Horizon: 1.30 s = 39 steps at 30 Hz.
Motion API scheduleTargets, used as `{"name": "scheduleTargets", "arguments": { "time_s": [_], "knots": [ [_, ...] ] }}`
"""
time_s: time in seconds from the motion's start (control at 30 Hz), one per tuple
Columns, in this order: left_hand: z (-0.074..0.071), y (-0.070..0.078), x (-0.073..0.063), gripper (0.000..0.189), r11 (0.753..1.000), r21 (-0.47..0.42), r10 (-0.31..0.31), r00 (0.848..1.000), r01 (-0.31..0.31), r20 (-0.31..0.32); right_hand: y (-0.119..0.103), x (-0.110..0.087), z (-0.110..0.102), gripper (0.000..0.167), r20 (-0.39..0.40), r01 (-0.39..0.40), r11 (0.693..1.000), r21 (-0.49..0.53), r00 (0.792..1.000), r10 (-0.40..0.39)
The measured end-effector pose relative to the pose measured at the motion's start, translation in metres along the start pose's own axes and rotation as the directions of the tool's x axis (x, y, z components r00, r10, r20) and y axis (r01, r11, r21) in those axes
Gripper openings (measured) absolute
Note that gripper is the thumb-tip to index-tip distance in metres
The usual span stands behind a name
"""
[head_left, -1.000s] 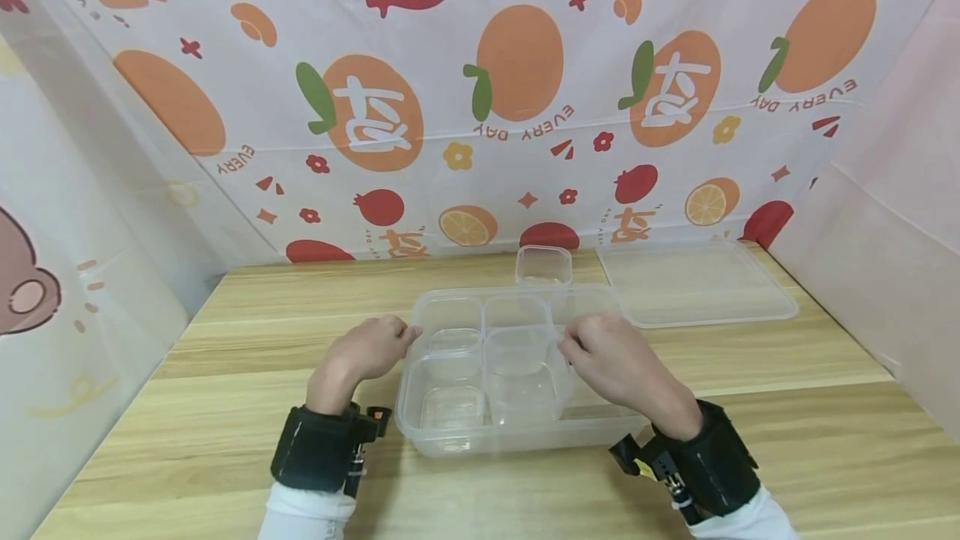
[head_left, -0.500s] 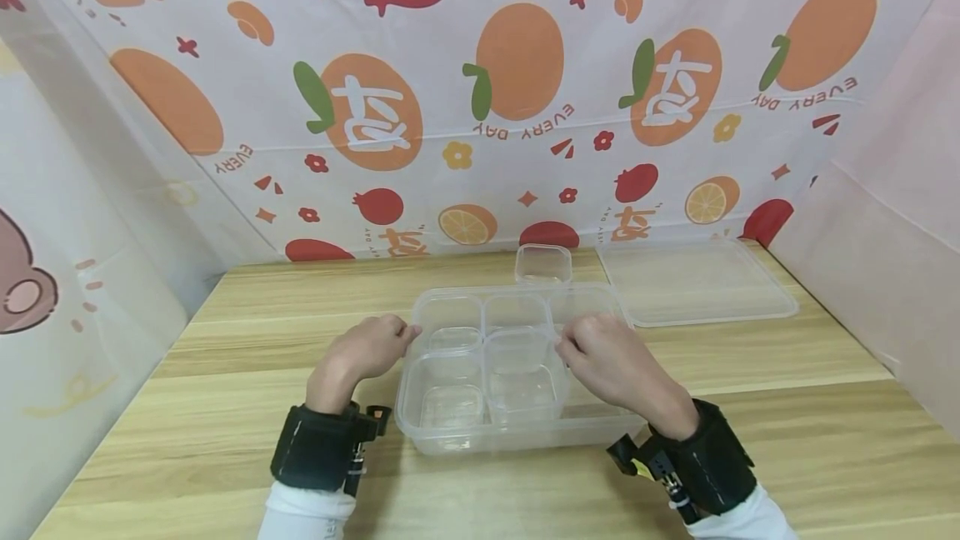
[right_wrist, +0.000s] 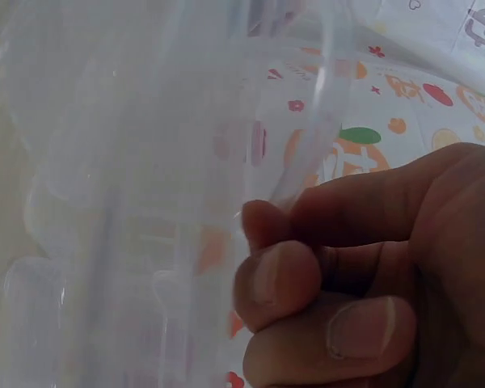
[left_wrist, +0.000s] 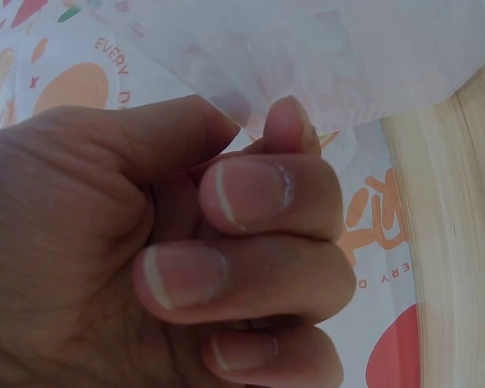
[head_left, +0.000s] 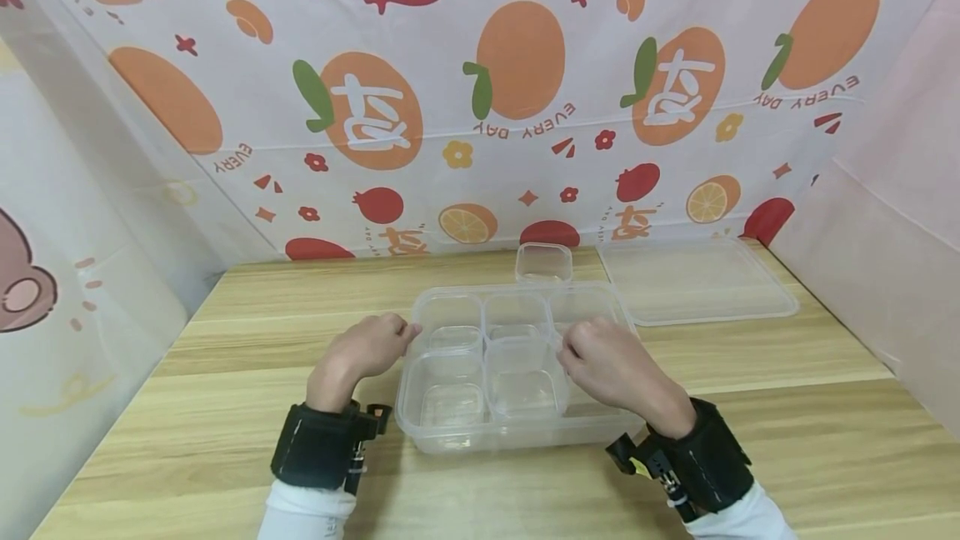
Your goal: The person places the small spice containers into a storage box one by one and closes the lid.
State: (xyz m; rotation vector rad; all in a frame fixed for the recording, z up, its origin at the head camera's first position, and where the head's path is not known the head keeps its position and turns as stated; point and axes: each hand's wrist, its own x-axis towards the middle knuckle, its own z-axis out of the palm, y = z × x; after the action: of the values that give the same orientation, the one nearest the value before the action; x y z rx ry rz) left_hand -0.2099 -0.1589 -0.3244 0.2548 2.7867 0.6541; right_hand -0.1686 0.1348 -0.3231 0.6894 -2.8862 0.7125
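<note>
Left fingers (left_wrist: 283, 279) pinch the clear plastic box (head_left: 517, 437) at nine o'clock; right fingers (right_wrist: 295, 347) grip a rounded-square cup (head_left: 523, 394) at three.

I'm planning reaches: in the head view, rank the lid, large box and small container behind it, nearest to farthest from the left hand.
1. Large box: left rim in the left hand.
2. Small container: behind the box.
3. Lid: at back right.

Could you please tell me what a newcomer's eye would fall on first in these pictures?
Probably the bright fruit-print cloth hanging behind the table. Next, perhaps, the clear box at the table's middle, where the left hand pinches its left rim and the right hand pinches the edge of the front middle cup inside.
</note>
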Motion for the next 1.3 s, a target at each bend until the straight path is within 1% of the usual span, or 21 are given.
{"name": "scheduleTargets", "arguments": {
  "time_s": [0.13, 0.3, 0.4, 0.57, 0.73, 0.83, 1.2, 1.3],
  "knots": [
    [-0.0001, 0.0008, -0.0003, 0.036, 1.000, 0.002, 0.000, 1.000, 0.000, -0.003, 0.0015, -0.0003, 0.0009, 0.039, 0.011, 0.018, 0.999, -0.041, 1.000, -0.018],
    [0.0005, 0.0007, 0.0000, 0.033, 1.000, 0.004, 0.001, 1.000, -0.001, -0.005, 0.0021, -0.0006, 0.0029, 0.038, 0.039, 0.025, 0.995, -0.092, 0.999, -0.022],
    [0.0005, 0.0007, -0.0002, 0.034, 1.000, 0.006, 0.002, 1.000, -0.002, -0.006, 0.0008, -0.0013, 0.0047, 0.037, 0.090, 0.036, 0.994, -0.106, 0.996, -0.026],
    [0.0003, 0.0015, -0.0012, 0.034, 1.000, 0.015, 0.012, 1.000, -0.012, -0.006, 0.0011, -0.0052, 0.0068, 0.033, 0.166, 0.082, 0.990, -0.111, 0.984, -0.063],
    [-0.0004, 0.0018, -0.0023, 0.034, 0.999, 0.019, 0.048, 0.999, -0.048, -0.019, 0.0028, -0.0066, 0.0076, 0.032, 0.159, 0.130, 0.981, -0.141, 0.981, -0.107],
    [-0.0007, 0.0018, -0.0026, 0.034, 0.998, 0.022, 0.056, 0.998, -0.055, -0.023, 0.0031, -0.0067, 0.0080, 0.031, 0.156, 0.142, 0.979, -0.146, 0.980, -0.119],
    [-0.0009, 0.0021, -0.0020, 0.033, 0.999, 0.017, 0.035, 0.999, -0.035, -0.008, 0.0036, -0.0063, 0.0096, 0.036, 0.142, 0.143, 0.979, -0.147, 0.982, -0.122],
    [-0.0014, 0.0019, -0.0013, 0.033, 0.999, 0.017, 0.029, 1.000, -0.029, -0.008, 0.0025, -0.0064, 0.0091, 0.035, 0.140, 0.141, 0.977, -0.161, 0.983, -0.119]
  ]
}}
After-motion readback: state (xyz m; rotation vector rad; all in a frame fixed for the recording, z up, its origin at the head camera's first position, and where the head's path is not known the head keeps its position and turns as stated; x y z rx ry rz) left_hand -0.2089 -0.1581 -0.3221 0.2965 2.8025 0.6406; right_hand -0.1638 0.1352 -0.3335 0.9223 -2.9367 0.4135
